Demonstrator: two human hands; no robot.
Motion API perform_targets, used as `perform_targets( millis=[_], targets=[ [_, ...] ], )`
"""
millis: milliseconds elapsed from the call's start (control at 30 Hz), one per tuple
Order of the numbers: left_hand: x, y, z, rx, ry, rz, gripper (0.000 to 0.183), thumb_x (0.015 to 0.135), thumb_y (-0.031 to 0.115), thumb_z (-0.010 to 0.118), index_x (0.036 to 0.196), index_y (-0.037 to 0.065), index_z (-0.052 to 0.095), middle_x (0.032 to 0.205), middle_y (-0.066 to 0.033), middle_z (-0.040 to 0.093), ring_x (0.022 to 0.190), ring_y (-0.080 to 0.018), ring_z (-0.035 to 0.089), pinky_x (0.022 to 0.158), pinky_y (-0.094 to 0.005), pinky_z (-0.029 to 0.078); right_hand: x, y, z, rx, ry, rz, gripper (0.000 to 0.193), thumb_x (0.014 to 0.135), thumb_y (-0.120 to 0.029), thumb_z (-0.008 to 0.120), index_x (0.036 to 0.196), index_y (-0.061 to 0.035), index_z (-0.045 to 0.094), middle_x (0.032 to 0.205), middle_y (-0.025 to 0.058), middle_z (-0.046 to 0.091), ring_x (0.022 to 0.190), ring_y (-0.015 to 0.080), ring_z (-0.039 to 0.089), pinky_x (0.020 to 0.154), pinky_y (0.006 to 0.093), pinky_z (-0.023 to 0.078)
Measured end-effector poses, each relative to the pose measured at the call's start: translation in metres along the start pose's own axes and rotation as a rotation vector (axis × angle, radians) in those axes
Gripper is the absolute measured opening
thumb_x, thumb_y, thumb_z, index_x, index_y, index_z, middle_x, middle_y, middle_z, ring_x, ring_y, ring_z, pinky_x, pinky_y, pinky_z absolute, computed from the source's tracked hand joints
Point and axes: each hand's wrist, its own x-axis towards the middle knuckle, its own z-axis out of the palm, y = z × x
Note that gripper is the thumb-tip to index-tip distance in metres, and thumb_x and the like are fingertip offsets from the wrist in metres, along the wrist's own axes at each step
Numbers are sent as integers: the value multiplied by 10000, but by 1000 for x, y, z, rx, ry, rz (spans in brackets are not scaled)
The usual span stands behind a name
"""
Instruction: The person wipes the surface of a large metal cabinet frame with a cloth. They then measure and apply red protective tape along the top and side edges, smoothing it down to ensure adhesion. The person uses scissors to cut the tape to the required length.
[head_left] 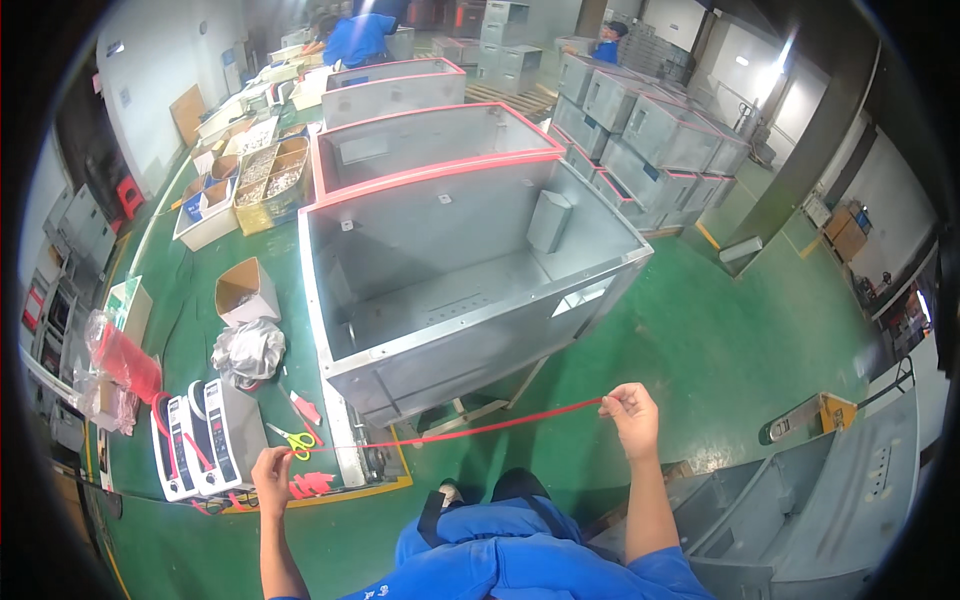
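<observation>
A thin red strip (pixel 487 430) is stretched between my two hands, in front of the nearest open grey metal box (pixel 480 345). Its left end is pinched in my left hand (pixel 272 480), beside the yellow-handled scissors (pixel 295 440). My right hand (pixel 632 420) pinches the other end, higher up and to the right, over the green floor. The near box shows a bare metal rim on its front and sides, while the metal box (pixel 420 150) behind it has a pink-red strip along its rim.
Left of the box, a green-topped bench holds two white-and-grey devices (pixel 212 440), a crumpled grey cloth (pixel 248 352), a cardboard box (pixel 245 290) and bins of small parts (pixel 270 185). Stacked metal boxes (pixel 650 130) stand behind right. Large metal panels (pixel 800 510) lie at lower right. A person in blue (pixel 358 40) works far off.
</observation>
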Motion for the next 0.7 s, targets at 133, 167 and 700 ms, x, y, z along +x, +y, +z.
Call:
perform_targets(
  millis=[133,167,700],
  targets=[
    [18,29,-16,-89,24,39,23,812,0,561,796,-17,562,730,-46,524,622,-97,472,559,-230,378,8,-7,-7,-3,19,-25,88,840,-69,575,870,-15,512,762,45,578,700,106,562,658,247,473],
    [21,36,-26,-126,45,29,51,838,-2,527,800,-18,556,737,-24,505,620,-76,446,549,-209,356,11,-2,-7,-140,-38,-41,98,838,-80,576,874,-17,511,765,51,582,709,111,565,664,252,473],
    [63,380,181,-1100,-743,399,124,830,9,559,942,-15,607,787,-96,598,652,-168,586,561,-260,446,-3,65,128,565,-1274,826,217,918,-221,469,1021,-49,388,916,99,527,824,165,553,686,282,479]
  ],
)
